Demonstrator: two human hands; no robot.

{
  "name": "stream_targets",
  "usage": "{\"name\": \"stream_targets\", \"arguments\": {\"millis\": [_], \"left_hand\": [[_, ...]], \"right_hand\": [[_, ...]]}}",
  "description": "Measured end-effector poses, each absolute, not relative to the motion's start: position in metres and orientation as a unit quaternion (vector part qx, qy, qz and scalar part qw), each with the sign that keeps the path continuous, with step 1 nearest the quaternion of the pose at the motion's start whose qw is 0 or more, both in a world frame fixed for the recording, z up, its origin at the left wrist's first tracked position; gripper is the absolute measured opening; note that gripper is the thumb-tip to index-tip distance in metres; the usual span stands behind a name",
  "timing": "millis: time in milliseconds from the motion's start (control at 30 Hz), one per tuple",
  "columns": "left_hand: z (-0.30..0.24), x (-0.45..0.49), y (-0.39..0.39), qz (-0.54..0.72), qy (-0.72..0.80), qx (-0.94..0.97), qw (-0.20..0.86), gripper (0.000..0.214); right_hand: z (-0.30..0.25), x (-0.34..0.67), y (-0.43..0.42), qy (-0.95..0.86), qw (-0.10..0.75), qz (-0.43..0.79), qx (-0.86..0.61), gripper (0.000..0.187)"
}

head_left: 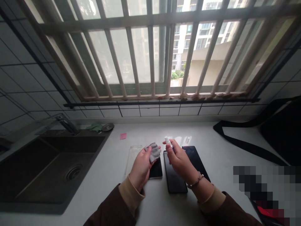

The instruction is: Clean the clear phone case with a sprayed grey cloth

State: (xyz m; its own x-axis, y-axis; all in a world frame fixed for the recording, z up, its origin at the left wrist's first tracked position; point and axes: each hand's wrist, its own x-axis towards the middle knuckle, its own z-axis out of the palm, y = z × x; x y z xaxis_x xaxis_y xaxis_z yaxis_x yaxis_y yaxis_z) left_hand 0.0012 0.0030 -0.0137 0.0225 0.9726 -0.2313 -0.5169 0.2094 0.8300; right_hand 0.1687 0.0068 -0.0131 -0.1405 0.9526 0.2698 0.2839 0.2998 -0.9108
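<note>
My left hand (141,160) is closed on a folded grey cloth (153,152), above a dark phone (156,169) lying on the counter. My right hand (178,158) grips a small spray bottle (167,141) with a white nozzle, its body mostly hidden by the fingers. The nozzle is a short way from the cloth, apart from it. Under my right hand lies a second black phone (175,182), with a larger dark device (197,161) beside it. A clear phone case (133,155) lies left of my left hand.
A dark sink (94,163) with a faucet (67,124) is on the left. A green cloth (94,126) and a metal strainer (108,127) sit behind it. A pink note (123,136), a small clear cap (187,140) and a black strap (244,142) lie on the counter (150,207).
</note>
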Motion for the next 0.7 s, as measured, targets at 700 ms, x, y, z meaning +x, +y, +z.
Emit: {"name": "stream_targets", "arguments": {"millis": [700], "left_hand": [[-0.005,0.002,0.0,0.614,0.37,0.268,0.644,0.026]], "right_hand": [[0.0,0.172,-0.011,-0.768,0.496,0.102,-0.392,0.016]]}}
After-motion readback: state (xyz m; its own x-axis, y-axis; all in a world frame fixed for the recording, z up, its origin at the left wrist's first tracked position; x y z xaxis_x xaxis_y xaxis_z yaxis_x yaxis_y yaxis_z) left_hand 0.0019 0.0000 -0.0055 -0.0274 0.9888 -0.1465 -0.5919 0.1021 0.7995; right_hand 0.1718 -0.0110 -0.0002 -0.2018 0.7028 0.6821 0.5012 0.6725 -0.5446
